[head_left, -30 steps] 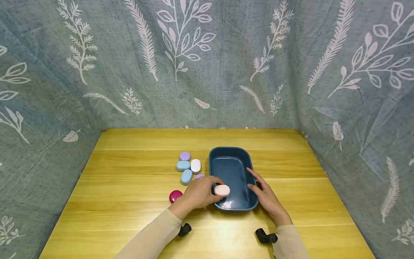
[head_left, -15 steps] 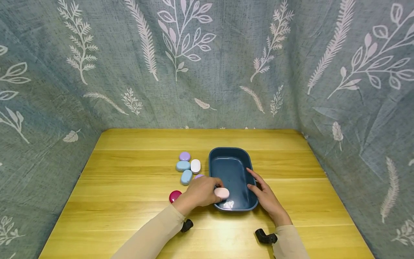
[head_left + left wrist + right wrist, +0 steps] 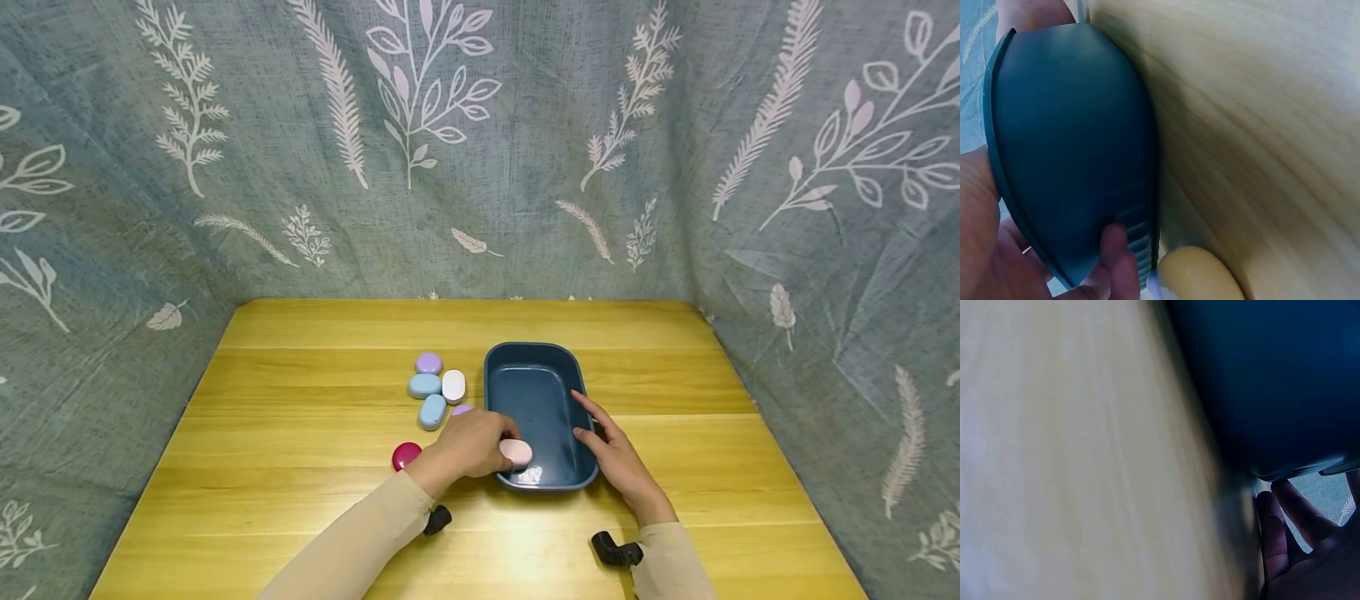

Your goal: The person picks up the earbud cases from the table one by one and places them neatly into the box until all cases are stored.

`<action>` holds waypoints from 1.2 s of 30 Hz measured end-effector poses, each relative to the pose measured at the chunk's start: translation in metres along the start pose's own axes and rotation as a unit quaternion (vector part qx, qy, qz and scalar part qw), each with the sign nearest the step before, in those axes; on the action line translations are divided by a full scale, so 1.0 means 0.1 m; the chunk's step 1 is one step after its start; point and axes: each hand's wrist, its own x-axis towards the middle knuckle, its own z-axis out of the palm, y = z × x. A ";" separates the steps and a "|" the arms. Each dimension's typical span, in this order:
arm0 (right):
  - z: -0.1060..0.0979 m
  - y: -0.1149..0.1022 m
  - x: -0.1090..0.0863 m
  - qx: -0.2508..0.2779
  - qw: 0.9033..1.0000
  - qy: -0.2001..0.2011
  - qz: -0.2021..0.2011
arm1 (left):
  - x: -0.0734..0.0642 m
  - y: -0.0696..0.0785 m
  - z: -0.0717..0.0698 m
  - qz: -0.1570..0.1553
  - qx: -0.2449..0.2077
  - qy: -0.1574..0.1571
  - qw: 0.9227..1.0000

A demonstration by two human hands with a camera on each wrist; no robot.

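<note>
A dark blue plastic tub (image 3: 536, 400) stands on the table. My left hand (image 3: 468, 442) reaches over its near left rim and holds a pale pink oval case (image 3: 516, 453) low inside, thumb and forefinger around it. In the left wrist view, other fingers (image 3: 1113, 247) of that hand are outside the tub's wall, and the pink case is hidden. My right hand (image 3: 618, 458) holds the tub's right rim, with thumb and forefinger over the inside. Fingers (image 3: 1300, 512) of it show outside the wall in the right wrist view.
Left of the tub lie purple (image 3: 429, 363), white (image 3: 453, 387) and light blue (image 3: 432, 412) cases, plus a second purple one (image 3: 462, 410) partly behind my left hand. A round crimson case (image 3: 407, 456) sits nearer. A yellow rounded object (image 3: 1200, 275) shows in the left wrist view.
My left hand has lowered the pink case slightly toward the tub's near left corner. The right hand has stayed at the rim.
</note>
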 end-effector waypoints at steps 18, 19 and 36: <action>0.01 -0.03 -0.02 0.006 1.000 -0.005 -0.024 | 0.09 0.05 0.00 -0.039 0.013 -0.036 0.999; 0.01 -0.03 -0.02 0.007 1.000 -0.004 -0.023 | 0.09 0.05 0.00 -0.040 0.013 -0.035 0.998; 0.01 -0.03 -0.03 0.007 1.000 -0.003 -0.017 | 0.06 0.05 0.00 -0.033 0.006 -0.031 0.999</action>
